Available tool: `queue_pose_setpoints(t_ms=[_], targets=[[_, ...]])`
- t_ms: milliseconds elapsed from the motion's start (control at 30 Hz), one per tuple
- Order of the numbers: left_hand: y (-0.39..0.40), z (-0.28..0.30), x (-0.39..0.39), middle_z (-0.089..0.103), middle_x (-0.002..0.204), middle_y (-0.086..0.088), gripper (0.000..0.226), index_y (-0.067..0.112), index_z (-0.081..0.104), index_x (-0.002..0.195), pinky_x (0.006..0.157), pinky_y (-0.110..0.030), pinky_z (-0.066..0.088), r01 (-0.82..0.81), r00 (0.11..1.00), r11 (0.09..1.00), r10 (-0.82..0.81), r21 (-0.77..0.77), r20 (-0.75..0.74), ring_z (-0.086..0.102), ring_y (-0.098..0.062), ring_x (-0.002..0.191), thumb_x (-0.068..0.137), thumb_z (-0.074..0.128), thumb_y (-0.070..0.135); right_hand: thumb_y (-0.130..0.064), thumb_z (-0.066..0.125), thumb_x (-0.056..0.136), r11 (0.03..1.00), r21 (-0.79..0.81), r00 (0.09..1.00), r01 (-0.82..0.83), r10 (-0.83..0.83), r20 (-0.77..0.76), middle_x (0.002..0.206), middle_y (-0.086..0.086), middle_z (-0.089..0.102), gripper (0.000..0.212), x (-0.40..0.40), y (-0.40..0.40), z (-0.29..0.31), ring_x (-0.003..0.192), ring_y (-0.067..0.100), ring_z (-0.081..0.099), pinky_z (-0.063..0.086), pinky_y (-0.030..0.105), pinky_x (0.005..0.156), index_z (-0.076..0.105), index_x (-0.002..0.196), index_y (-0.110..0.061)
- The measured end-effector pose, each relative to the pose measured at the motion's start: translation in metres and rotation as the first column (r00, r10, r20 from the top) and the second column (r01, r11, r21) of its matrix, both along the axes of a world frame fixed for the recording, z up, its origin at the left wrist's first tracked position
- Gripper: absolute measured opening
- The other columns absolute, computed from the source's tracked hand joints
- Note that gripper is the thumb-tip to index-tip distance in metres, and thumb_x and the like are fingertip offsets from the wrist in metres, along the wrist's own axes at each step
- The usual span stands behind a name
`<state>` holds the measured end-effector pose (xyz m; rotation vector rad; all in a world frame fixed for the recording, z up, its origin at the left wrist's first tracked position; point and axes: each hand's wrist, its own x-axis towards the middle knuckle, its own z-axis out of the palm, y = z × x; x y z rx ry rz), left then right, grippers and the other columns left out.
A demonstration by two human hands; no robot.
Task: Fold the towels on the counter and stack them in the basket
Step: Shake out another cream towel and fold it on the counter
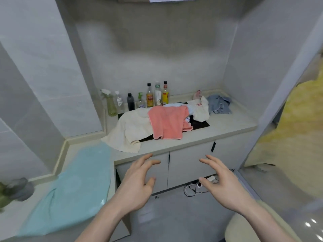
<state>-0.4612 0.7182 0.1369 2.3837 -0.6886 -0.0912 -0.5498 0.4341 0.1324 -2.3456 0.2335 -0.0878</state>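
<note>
Both hands empty, left hand (138,182) & right hand (225,182) fingers spread; I'd grab pink towel (168,122) by corners first.

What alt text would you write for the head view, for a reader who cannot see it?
Two empty hands, left and right, reach open toward a counter with unfolded towels: pink over cream, a light blue one at left. Bottles line the wall.
</note>
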Motion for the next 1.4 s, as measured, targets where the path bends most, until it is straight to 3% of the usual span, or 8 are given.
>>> queue_pose_setpoints(t_ms=[133,233,800,967,1067,1200,1300,1400], targets=[[-0.039,0.001,0.057,0.026,0.159,0.024,0.049,0.043,0.049,0.138,0.117,-0.021,0.020,0.091,0.996,0.996,-0.090,0.015,-0.004,0.026,-0.003,0.145,0.097,0.059,0.019,-0.033,0.069,0.093,0.993,0.027,0.993,0.118,-0.118,-0.011,0.155,-0.028,0.028,0.054,0.023,-0.027,-0.006,0.129,0.002,0.049,0.031,-0.001,0.095,0.048,0.141,-0.045],[-0.072,-0.002,0.091,0.029,0.155,0.027,0.046,0.046,0.050,0.134,0.116,-0.022,0.021,0.143,0.989,0.990,-0.143,-0.014,-0.028,0.027,-0.001,0.144,0.097,0.060,0.020,-0.036,0.070,0.092,0.988,0.049,0.989,0.148,-0.148,0.002,0.156,-0.030,0.027,0.054,0.040,-0.052,-0.017,0.144,-0.004,0.031,0.027,0.022,0.118,0.047,0.139,-0.051],[-0.265,-0.022,0.274,0.028,0.153,0.033,0.044,0.048,0.051,0.133,0.107,-0.033,0.044,0.083,0.994,0.996,-0.084,-0.017,-0.073,0.037,0.000,0.137,0.097,0.060,0.025,-0.035,0.063,0.095,0.996,0.077,0.997,0.041,-0.036,-0.063,0.154,-0.035,0.021,0.051,0.263,-0.251,-0.025,0.137,-0.013,0.029,0.027,0.016,0.110,0.043,0.140,-0.050],[-0.307,-0.035,0.322,0.031,0.149,0.030,0.049,0.057,0.048,0.125,0.106,-0.013,0.034,0.119,0.986,0.993,-0.118,0.001,-0.115,0.036,0.012,0.131,0.096,0.060,0.018,-0.035,0.065,0.093,0.997,0.079,0.998,0.018,-0.013,-0.064,0.153,-0.033,0.022,0.051,0.323,-0.293,-0.034,0.120,-0.030,0.033,0.037,0.016,0.106,0.045,0.137,-0.052],[-0.333,-0.051,0.362,0.034,0.146,0.024,0.047,0.039,0.056,0.131,0.099,0.006,0.020,0.149,0.975,0.989,-0.146,0.006,-0.166,0.034,0.032,0.118,0.095,0.059,0.010,-0.035,0.065,0.094,0.998,0.050,0.996,0.035,-0.031,-0.078,0.154,-0.031,0.022,0.053,0.355,-0.319,-0.042,0.135,-0.013,0.033,0.034,0.020,0.111,0.042,0.138,-0.052],[-0.369,-0.080,0.417,0.037,0.153,0.014,0.042,0.031,0.059,0.135,0.109,-0.002,0.018,0.146,0.973,0.988,-0.136,0.041,-0.186,0.039,0.002,0.139,0.095,0.059,0.020,-0.037,0.064,0.095,0.997,-0.018,0.992,0.071,-0.073,-0.104,0.156,-0.027,0.022,0.053,0.394,-0.352,-0.044,0.141,-0.003,0.031,0.026,0.018,0.109,0.043,0.143,-0.045],[-0.394,-0.096,0.446,0.034,0.155,0.014,0.042,0.030,0.057,0.137,0.098,0.008,0.013,0.167,0.961,0.984,-0.147,0.068,-0.233,0.038,-0.003,0.141,0.096,0.062,0.023,-0.039,0.064,0.095,0.994,-0.045,0.989,0.103,-0.107,-0.098,0.157,-0.024,0.024,0.053,0.418,-0.372,-0.044,0.138,-0.003,0.034,0.026,0.019,0.108,0.044,0.144,-0.043],[-0.415,-0.104,0.469,0.031,0.159,0.012,0.046,0.030,0.056,0.139,0.105,-0.002,0.021,0.198,0.946,0.975,-0.162,0.105,-0.279,0.039,-0.006,0.141,0.094,0.062,0.022,-0.039,0.065,0.094,0.990,-0.038,0.984,0.136,-0.140,-0.106,0.156,-0.023,0.026,0.054,0.438,-0.391,-0.045,0.134,-0.002,0.039,0.030,0.019,0.106,0.045,0.144,-0.041]])
